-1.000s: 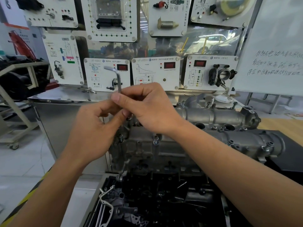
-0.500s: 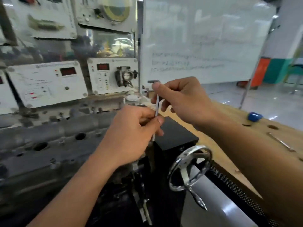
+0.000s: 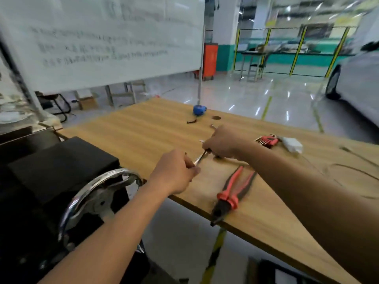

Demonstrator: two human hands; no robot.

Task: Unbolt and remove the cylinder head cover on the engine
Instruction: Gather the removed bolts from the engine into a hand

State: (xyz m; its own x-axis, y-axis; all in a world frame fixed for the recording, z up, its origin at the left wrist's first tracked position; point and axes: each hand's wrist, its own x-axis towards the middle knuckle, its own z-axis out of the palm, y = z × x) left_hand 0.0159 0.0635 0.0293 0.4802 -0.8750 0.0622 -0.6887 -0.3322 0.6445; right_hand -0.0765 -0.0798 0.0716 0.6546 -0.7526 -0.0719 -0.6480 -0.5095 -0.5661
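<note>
The engine is out of view; only its black stand block [image 3: 61, 160] and chrome handwheel [image 3: 96, 187] show at the left. A thin metal hex key [image 3: 200, 157] stretches between my two hands over the wooden table [image 3: 143, 130]. My left hand [image 3: 176, 171] grips its lower end with curled fingers. My right hand [image 3: 223, 143] pinches its upper end just above the tabletop.
Red-handled pliers [image 3: 231, 193] lie near the table's front edge. A red hex key set [image 3: 266, 141] and a white object [image 3: 293, 145] sit to the right. A blue tape measure [image 3: 199, 110] is farther back. A whiteboard [image 3: 102, 37] stands behind; a white car [image 3: 356, 85] at far right.
My view has swung right, away from the engine to the wooden table. Both hands carried the hex key over and lowered it toward the tabletop.
</note>
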